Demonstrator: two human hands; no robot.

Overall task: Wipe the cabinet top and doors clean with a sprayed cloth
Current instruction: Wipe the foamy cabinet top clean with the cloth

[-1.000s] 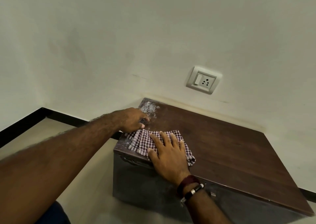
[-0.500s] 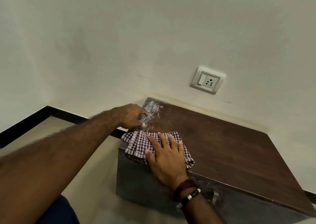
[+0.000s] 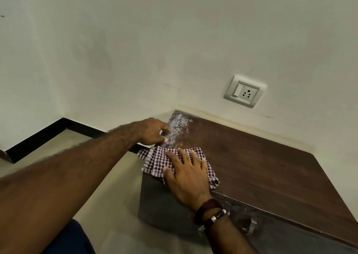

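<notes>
A dark wooden cabinet top runs along the wall, with a grey front below it. A purple-and-white checked cloth lies on the top's front left corner and overhangs the left edge a little. My right hand presses flat on the cloth with fingers spread. A patch of white spray foam covers the back left corner. My left hand sits at the left edge beside the foam, fingers curled round a small dark object that it mostly hides.
A white wall socket with a switch is on the wall above the cabinet. A metal handle sticks out of the cabinet front. Beige floor with a black skirting lies to the left.
My left hand has slid along the left edge toward the foamy back corner. The cloth under my right hand has shifted slightly to the left, over the edge.
</notes>
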